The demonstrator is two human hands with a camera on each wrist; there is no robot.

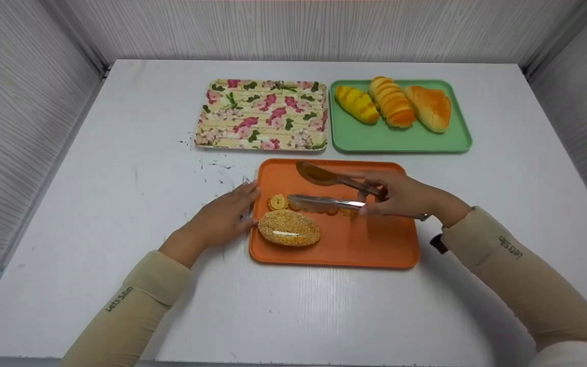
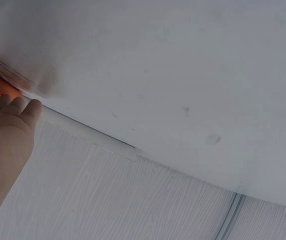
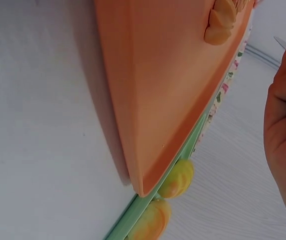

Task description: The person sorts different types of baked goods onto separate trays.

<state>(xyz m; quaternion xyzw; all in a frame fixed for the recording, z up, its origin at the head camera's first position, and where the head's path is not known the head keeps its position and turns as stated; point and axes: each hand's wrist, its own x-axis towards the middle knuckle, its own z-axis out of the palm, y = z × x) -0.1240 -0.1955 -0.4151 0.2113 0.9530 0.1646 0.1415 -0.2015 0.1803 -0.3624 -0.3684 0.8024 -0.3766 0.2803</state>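
My right hand (image 1: 400, 196) grips a pair of metal tongs (image 1: 347, 204), whose two arms are spread apart above the orange tray (image 1: 375, 250). Under the lower arm of the tongs lies a row of small golden-orange pieces (image 3: 220, 22), partly hidden in the head view. A small round, ring-marked piece (image 1: 277, 202) sits at the row's left end. Just in front of it rests an oval bun coated in seeds (image 1: 289, 224), with a shiny white strip on top. My left hand (image 1: 224, 216) touches the orange tray's left edge with extended fingers.
Behind the orange tray, a flower-patterned tray (image 1: 263, 114) stands on the left. Beside it, a green tray (image 1: 359, 140) carries a yellow bread (image 1: 356, 104), a ridged bread roll (image 1: 392, 102) and a smooth golden bread (image 1: 430, 108). Pale panels (image 1: 298, 30) surround the white table (image 1: 298, 316).
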